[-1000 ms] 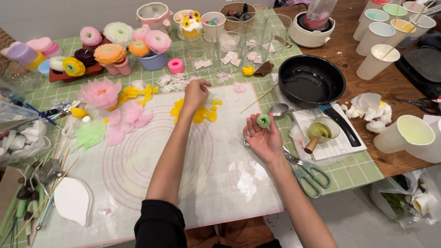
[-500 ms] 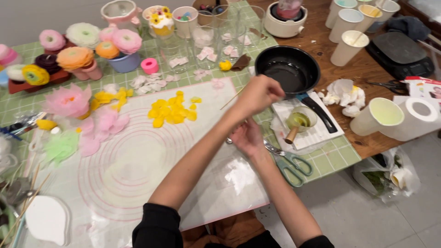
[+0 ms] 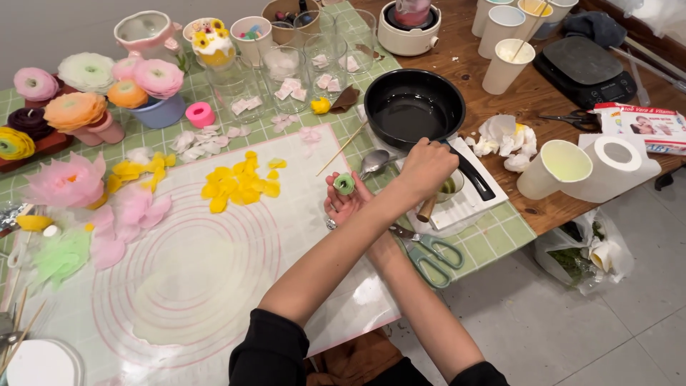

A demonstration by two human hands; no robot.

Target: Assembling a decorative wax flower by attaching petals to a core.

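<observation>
We wear black sleeves pushed up above the elbows, leaving both forearms bare; our left hand (image 3: 426, 168) and right hand (image 3: 345, 205) are ungloved.

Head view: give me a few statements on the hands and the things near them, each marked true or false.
1. The right hand holds a small green rolled piece in its fingers. True.
2. The left hand reaches across over the right hand, toward the small bowl beside the black pan. True.
3. The scissors are in the left hand. False: they lie on the green checked cloth, near the right forearm.
4. The black pan is full of yellow petals. False: the yellow petals lie on the white mat.
5. A spoon lies beside the pan. True.
</observation>
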